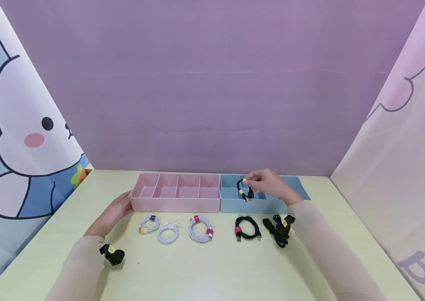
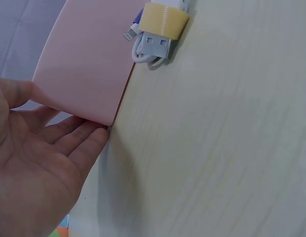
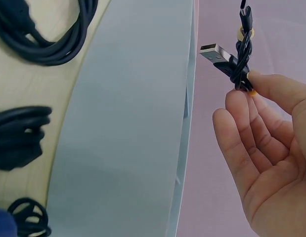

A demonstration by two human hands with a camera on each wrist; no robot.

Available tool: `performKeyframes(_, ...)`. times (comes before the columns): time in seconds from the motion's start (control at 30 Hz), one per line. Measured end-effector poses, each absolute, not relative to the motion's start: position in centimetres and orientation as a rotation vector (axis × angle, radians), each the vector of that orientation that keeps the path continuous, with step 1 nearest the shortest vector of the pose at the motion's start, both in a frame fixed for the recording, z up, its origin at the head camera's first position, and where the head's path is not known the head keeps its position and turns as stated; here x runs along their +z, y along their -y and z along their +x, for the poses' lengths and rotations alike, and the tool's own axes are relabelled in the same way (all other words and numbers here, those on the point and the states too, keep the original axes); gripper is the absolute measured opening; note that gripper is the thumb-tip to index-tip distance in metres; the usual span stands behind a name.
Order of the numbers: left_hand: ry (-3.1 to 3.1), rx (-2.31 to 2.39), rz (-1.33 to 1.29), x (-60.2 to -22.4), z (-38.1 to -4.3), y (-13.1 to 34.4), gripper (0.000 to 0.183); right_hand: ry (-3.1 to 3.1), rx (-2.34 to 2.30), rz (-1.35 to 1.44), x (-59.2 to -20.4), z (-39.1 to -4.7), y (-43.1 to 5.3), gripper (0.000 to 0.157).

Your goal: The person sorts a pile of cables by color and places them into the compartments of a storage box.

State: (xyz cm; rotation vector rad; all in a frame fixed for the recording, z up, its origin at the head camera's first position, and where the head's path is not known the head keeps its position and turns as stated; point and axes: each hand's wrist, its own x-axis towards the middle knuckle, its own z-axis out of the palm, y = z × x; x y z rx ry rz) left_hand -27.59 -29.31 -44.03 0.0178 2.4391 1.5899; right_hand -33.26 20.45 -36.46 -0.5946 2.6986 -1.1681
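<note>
Between thumb and fingertips, my right hand pinches a short black USB cable with yellow ties, held above the blue divided box. The right wrist view shows its metal USB plug sticking out to the side. My left hand touches the left end of the pink divided box, thumb on one side and fingers at its lower corner. In the left wrist view, a white cable with a yellow tie lies beside that box.
In front of the pink box lie white coiled cables, among them one with red ties. A black coiled cable and a black cable bundle lie before the blue box. A purple backdrop stands behind.
</note>
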Motion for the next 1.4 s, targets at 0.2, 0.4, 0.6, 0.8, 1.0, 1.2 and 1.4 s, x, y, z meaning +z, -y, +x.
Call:
performKeyframes(0.2,-2.440,1.590,0.012,-44.2,-27.8,29.4,0.074,-2.724,-1.159,-0.588,-36.6,-33.8,-19.7,0.029)
performKeyframes(0.4,-2.444,1.591,-0.001,-44.2,-27.9,29.4,0.073,-2.710,-1.173,-0.602,-37.0,-34.3,-19.2,0.034)
performKeyframes(0.6,-2.446,1.587,-0.013,-43.9,-27.7,29.2,0.075,-2.696,-1.190,-0.595,-37.2,-34.9,-18.8,0.032)
performKeyframes(0.8,-2.436,1.605,0.004,-44.1,-27.8,29.3,0.074,-2.684,-1.203,-0.598,-37.5,-35.3,-18.3,0.028)
performKeyframes(1.0,-2.433,1.613,0.002,-44.4,-27.8,29.3,0.074,-2.705,-1.196,-0.592,-37.8,-35.7,-17.9,0.027)
performKeyframes(1.2,-2.435,1.607,-0.017,-44.3,-27.7,29.3,0.074,-2.728,-1.170,-0.585,-37.6,-35.6,-17.3,0.027)
performKeyframes(1.4,-2.439,1.597,-0.024,-44.3,-27.6,29.2,0.073,-2.720,-1.165,-0.576,-38.0,-36.1,-17.1,0.024)
